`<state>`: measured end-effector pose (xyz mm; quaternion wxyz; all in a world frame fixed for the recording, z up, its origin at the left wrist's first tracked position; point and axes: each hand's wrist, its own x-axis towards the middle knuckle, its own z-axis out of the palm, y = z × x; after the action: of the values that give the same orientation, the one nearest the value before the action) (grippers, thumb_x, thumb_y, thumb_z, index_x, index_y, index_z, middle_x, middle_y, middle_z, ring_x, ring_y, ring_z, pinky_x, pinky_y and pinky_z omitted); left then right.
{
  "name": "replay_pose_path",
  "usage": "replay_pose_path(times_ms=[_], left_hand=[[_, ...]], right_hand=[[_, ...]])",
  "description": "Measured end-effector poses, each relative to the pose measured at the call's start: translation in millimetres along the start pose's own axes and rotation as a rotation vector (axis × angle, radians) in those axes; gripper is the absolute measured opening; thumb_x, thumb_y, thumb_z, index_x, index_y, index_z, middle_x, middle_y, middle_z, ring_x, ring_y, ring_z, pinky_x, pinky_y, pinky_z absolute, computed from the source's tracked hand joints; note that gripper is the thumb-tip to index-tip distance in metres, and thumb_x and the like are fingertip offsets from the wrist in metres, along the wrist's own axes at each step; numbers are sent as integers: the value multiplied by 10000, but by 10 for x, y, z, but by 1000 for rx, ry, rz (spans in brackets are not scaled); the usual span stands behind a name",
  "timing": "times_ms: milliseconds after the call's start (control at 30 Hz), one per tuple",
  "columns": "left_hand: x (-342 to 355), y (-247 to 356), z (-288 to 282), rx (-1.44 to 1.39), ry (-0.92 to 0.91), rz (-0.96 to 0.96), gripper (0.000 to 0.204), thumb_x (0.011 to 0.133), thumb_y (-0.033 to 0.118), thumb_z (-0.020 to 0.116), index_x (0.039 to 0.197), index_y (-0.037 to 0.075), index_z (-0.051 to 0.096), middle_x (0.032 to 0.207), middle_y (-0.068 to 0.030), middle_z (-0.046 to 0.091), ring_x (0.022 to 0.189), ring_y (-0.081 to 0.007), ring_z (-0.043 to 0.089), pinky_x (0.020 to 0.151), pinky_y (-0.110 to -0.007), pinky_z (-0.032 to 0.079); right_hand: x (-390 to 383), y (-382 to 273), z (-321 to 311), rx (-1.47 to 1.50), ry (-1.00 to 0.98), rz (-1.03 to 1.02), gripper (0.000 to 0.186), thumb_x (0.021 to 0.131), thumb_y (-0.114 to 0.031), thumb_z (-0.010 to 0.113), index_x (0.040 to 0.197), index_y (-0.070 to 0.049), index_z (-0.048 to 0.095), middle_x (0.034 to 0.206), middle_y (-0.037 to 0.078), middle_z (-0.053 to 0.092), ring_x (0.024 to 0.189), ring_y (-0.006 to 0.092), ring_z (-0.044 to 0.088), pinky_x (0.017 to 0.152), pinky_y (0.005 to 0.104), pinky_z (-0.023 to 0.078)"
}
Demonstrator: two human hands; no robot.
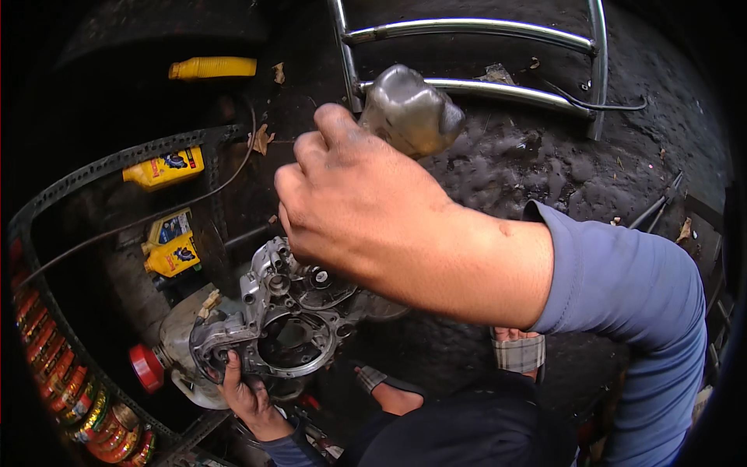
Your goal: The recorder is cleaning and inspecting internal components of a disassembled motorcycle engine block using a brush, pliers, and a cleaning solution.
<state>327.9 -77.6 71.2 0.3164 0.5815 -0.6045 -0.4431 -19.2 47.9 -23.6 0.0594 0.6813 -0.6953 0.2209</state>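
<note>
My right hand (354,191) reaches across the middle, its fingers closed around a translucent plastic bottle (408,113). The bottle is tilted, its base pointing up and away; its neck and mouth are hidden behind my hand. Below and to the left, my left hand (250,398) grips the lower left edge of a grey metal engine casing (233,331), with the thumb on top. The casing has a large round opening and several bolt holes. My right hand and wrist cover part of its upper right side. Whether anything runs from the bottle cannot be seen.
A plastic jug (180,331) with a red cap (146,368) stands beside the casing. Yellow oil bottles (175,257) lie to the left by a perforated metal rack (117,163). A chrome tubular frame (475,29) lies on the dark, oily floor (537,171). My sandalled feet are below.
</note>
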Motion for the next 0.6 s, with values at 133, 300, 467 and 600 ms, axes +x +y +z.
replay_pose_path(times_ms=[133,300,467,600], left_hand=[[122,-191,-128,-126,-51,-55,411,962,146,699,1310,-40,584,1253,-141,673,1134,-268,665,1018,-405,525],[135,-230,-180,-133,-51,-123,424,955,150,709,1316,-36,587,1269,-144,670,1140,-273,663,1027,-420,523],[-34,-81,123,-102,24,-96,462,919,43,698,1358,5,557,1254,-127,638,1118,-246,649,978,-384,537],[-237,65,435,54,74,131,557,886,5,716,1398,-15,496,1289,-139,598,1133,-244,617,1010,-391,507]], right_hand=[[68,-2,-59,-39,4,52,279,908,-274,615,1051,-111,790,941,88,729,958,284,682,939,506,428],[140,-54,-136,-67,-138,-50,314,937,-300,591,1083,-98,781,977,111,748,968,289,692,926,518,442],[113,-171,-207,-73,-149,-67,272,911,-254,627,1065,-89,780,974,98,743,963,286,688,906,524,450],[1,-323,-306,-227,-270,-30,209,815,-107,703,1006,-51,767,900,80,707,897,270,658,861,499,448]])
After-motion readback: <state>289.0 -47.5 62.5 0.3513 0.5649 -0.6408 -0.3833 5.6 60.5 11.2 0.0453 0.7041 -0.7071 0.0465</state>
